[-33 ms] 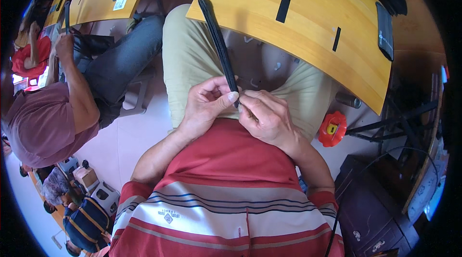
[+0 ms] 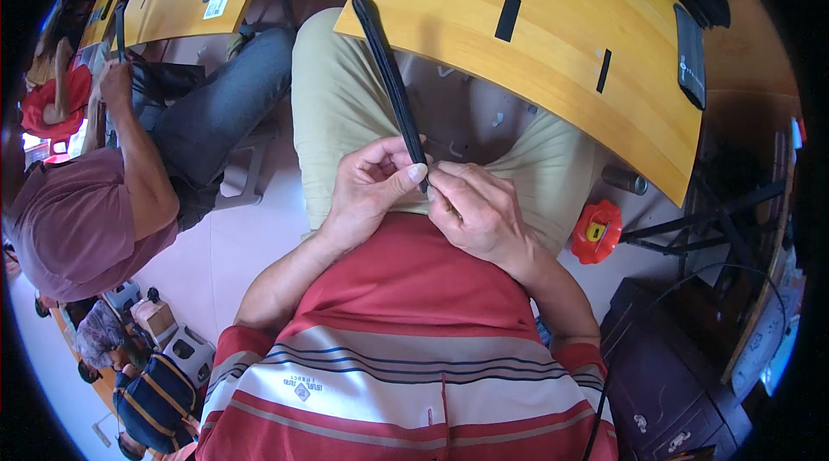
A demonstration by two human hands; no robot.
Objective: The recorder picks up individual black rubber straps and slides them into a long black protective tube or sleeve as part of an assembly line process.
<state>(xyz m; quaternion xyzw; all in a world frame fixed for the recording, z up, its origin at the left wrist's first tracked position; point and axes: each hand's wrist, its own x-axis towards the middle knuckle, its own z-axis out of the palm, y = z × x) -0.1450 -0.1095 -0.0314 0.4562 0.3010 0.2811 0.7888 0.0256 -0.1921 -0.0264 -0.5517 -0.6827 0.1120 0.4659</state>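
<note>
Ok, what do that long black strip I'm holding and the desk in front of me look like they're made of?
The long black strip, pinched by the left hand and right hand, looks like matte plastic or rubber: dull, even black, no shine; which one is unclear. The desk looks like varnished wood or wood laminate: orange-yellow, faint grain lines, soft sheen.

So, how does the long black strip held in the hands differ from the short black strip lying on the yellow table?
The long black strip is far longer than the short black strip. The long one is pinched at its near end by the left hand and right hand, its far end reaching over the yellow table; the short one lies flat there, untouched. Both are black and narrow.
</note>
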